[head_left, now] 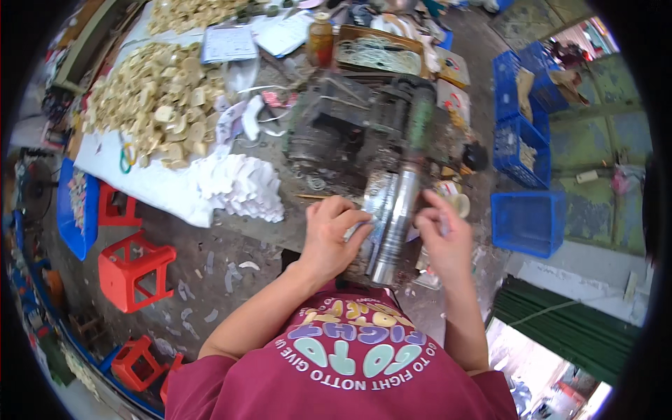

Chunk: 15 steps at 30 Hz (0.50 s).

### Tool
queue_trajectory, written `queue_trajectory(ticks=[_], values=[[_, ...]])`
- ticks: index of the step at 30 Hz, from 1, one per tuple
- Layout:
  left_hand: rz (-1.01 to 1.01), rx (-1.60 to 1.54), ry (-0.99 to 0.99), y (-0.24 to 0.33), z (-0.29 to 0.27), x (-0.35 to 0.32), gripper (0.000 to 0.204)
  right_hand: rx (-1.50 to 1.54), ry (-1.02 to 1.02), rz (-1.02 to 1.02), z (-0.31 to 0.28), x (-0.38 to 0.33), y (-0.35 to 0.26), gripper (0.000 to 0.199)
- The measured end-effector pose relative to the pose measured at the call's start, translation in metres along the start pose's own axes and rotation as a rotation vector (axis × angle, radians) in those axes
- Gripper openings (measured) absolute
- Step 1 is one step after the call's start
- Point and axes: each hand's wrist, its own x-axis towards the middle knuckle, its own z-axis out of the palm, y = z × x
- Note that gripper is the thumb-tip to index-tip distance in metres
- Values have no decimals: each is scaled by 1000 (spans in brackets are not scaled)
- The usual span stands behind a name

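A shiny metal cylinder (400, 224) juts toward me from a dark, greasy machine (332, 115) with a worn green part (421, 115). My left hand (331, 234) is just left of the cylinder, beside a flat metal strip (378, 203). Its fingers are bent and pinched together; what they hold, if anything, is hidden. On the cylinder's other side is my right hand (443, 236), slightly blurred, with its forefinger stretched out and thumb apart. No held thing can be made out in it.
White cut pieces (238, 185) are heaped left of the machine, before a large pile of beige pieces (157, 98). Behind stand a bottle (320, 42) and a box of cord (381, 54). Red stools (133, 269) are at left, blue crates (528, 222) at right. Scraps litter the floor.
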Motion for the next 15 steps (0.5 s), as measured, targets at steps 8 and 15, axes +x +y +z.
queue_trajectory(ticks=[8,15], values=[[-153,176,529,-114,-124,13,11,221,-37,249,-30,-1,-12,41],[-391,974,224,-253,-190,-35,8,514,-52,341,-30,-2,-22,42]])
